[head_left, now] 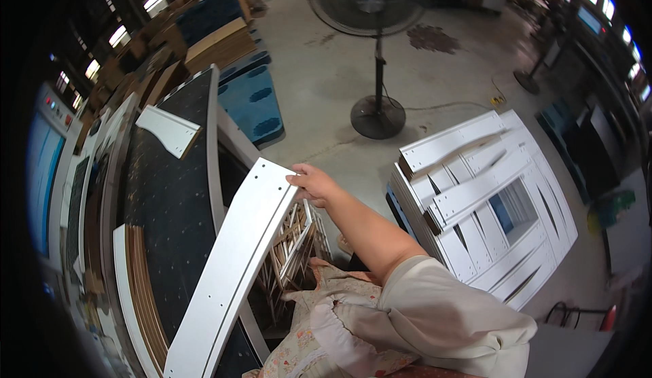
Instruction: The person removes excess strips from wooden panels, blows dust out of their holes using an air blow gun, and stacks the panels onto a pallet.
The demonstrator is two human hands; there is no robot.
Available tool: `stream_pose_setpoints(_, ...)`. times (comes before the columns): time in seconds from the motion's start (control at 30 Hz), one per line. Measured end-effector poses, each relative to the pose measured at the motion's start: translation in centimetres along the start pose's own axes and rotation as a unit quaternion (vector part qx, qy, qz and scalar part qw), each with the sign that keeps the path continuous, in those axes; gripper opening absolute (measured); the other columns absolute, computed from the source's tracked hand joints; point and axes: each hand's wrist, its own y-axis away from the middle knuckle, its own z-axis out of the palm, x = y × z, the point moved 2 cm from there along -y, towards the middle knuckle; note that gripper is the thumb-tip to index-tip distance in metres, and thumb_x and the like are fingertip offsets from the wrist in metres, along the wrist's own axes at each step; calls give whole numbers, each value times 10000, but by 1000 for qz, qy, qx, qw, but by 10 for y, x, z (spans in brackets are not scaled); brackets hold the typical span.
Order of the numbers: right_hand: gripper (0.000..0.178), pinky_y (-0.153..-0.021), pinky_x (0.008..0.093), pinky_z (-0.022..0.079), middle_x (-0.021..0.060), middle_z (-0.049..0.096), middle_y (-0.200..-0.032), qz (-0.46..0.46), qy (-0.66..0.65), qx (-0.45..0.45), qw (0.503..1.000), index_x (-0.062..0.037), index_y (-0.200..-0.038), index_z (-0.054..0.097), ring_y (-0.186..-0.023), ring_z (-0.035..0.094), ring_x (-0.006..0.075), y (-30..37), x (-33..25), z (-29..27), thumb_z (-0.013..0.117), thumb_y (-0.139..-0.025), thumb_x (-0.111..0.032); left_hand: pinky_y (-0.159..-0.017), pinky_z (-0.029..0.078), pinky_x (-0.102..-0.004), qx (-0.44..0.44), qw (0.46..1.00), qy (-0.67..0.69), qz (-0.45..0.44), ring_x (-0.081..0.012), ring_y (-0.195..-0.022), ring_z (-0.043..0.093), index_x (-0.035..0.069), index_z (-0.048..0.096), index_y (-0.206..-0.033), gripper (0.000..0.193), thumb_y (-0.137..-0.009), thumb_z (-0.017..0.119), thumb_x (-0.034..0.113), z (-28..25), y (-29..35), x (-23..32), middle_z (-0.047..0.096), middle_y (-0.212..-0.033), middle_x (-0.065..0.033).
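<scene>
Far left, a grey control cabinet with a blue screen, pressed against the dark rim of the view; beside it the long machine bed, black and dotted with holes, running from the lower edge up toward the top left; near its far end a short white panel lying flat on the black surface, touching nothing else; along the bed's near left edge a curved stack of brown-edged boards. Across the bed's right edge a long white panel with drilled holes and a thin groove, tilted, its lower end at the bottom of the view and its upper end raised over the edge. On that upper right corner the right hand, fingers curled together over the panel's edge, thumb side hidden, so grip probably clamped but hard to confirm; forearm and pale sleeve coming in from the lower right. Left hand nowhere seen. Behind, blue pallets on the concrete floor and a standing fan; right, a stack of white panels laid criss-cross.
</scene>
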Motion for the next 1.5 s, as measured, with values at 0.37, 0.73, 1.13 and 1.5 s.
stream_pose_setpoints(0.37,384,-879,388,458,109,578,-1122,6,-175,54,983,19,-1228,463,-1018,571,218,164,-8,-178,523,-870,-106,-903,408,-413,-129,991,-40,2,-298,-1086,483,24,359,-1297,510,-804,492,35,96,-6,45,471,-1215,-167)
stream_pose_setpoints(0.73,406,-800,384,496,119,575,-1086,-104,-245,278,923,22,-1214,459,-939,590,233,281,-28,-325,567,-834,-70,-903,416,-424,-311,946,-87,22,-306,-1097,482,28,349,-1306,531,-791,482,18,253,28,107,468,-1219,-170)
stream_pose_setpoints(1.13,430,-865,357,456,115,606,-1071,-245,-271,458,810,8,-1195,502,-966,587,237,383,-43,-462,573,-796,-136,-871,447,-440,-505,831,-67,-221,-296,-1033,554,49,474,-1203,472,-893,441,404,445,31,-18,574,-1143,-105)
stream_pose_setpoints(1.5,370,-918,342,432,130,566,-1123,-230,-276,498,789,22,-1180,472,-1038,551,237,407,-15,-542,534,-825,-61,-913,377,-493,-307,890,-257,-217,-331,-1143,461,101,436,-1278,696,-856,326,644,529,97,-117,464,-1290,-94)
